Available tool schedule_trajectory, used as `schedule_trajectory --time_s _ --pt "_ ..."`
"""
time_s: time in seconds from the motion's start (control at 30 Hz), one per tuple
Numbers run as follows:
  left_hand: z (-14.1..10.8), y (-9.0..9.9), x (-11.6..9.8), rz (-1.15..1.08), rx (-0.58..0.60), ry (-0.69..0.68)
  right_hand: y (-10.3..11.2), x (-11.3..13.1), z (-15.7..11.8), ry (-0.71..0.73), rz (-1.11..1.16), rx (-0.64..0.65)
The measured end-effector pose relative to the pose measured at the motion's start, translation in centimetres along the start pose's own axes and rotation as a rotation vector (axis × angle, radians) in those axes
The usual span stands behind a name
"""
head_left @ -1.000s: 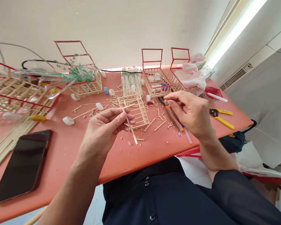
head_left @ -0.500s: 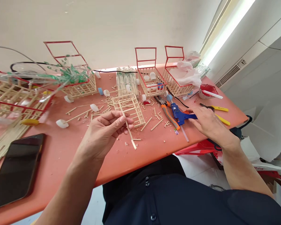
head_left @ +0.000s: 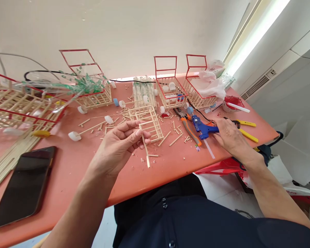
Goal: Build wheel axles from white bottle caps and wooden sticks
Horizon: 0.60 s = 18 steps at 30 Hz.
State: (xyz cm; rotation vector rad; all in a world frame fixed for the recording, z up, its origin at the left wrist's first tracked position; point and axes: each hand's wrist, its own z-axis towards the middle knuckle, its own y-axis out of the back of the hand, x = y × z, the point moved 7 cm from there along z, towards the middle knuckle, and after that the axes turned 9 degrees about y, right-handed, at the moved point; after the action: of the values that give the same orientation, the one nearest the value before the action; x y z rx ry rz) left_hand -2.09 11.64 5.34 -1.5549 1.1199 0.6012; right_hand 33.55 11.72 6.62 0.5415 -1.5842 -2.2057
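Observation:
Between thumb and fingers, my left hand [head_left: 124,139] pinches a thin wooden stick [head_left: 146,150], whose lower end points toward the table's front edge. Behind it lies a ladder-like wooden frame [head_left: 155,127] among short cut sticks. My right hand [head_left: 228,134] is closed around the handle of a blue glue gun [head_left: 203,128], which rests on the table with a clear glue stick [head_left: 209,148] sticking out. Just left of the gun are orange-handled pliers [head_left: 191,131].
Small wooden carts with red rims [head_left: 172,93] line the wall. A phone [head_left: 23,186] and long sticks [head_left: 10,160] lie at left. At right are yellow-handled pliers [head_left: 248,135] and a red-stained cup [head_left: 232,104]. Wheeled axles [head_left: 93,128] lie left of centre.
The view has shifted slightly, so the table's contents appear further right. The stick in my left hand now hangs more steeply. My right hand remains at the glue gun.

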Motion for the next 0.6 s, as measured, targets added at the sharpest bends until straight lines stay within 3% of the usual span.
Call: schedule_trajectory --time_s 0.17,0.4,0.5,0.6 --pt "0.0 0.2 -0.2 0.022 -0.01 -0.038 2.9 0.3 0.9 0.012 0.156 -0.176" --pt "0.7 0.8 -0.4 -0.04 -0.064 -0.059 6.0 -1.0 5.4 -0.2 0.326 -0.434" --pt "1.3 1.0 -0.7 -0.069 -0.099 -0.091 5.5 -0.2 8.7 -0.15 0.668 -0.471" --pt "1.5 1.2 -1.1 -0.087 -0.128 -0.125 4.4 2.4 11.3 -0.033 1.113 -0.4"
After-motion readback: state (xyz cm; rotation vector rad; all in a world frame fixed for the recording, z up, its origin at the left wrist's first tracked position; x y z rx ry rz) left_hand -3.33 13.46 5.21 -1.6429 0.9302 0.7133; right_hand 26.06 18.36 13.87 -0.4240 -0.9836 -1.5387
